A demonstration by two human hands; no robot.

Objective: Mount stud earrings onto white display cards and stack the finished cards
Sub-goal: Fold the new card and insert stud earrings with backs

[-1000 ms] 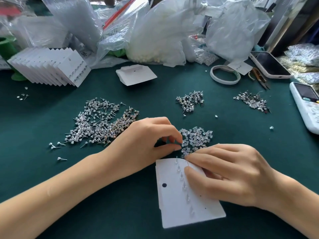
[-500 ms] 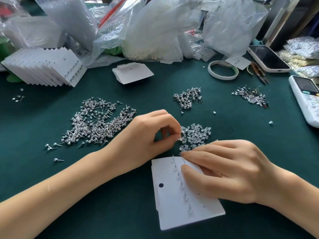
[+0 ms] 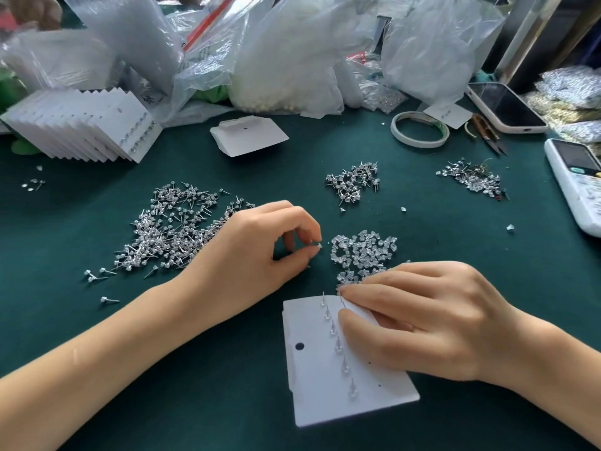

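A white display card (image 3: 318,385) lies face down on the green cloth, with a row of several earring posts sticking up from it. My right hand (image 3: 422,323) rests on the card and pinches a post at its top edge. My left hand (image 3: 260,249) hovers just left of a heap of clear earring backs (image 3: 364,252) and pinches one small clear back between thumb and forefinger. A large pile of loose stud earrings (image 3: 172,229) lies to the left. A fanned stack of finished cards (image 3: 84,128) stands at the far left.
Blank cards (image 3: 250,135) lie at centre back. Two smaller stud heaps (image 3: 353,182) (image 3: 471,179), a tape roll (image 3: 419,130), scissors (image 3: 487,133), a phone (image 3: 507,107) and a remote (image 3: 575,180) sit to the right. Plastic bags (image 3: 292,53) crowd the back.
My left hand has drawn back a little to the left from the heap of backs, with a clear back pinched in its fingertips. My right hand has stayed on the card.
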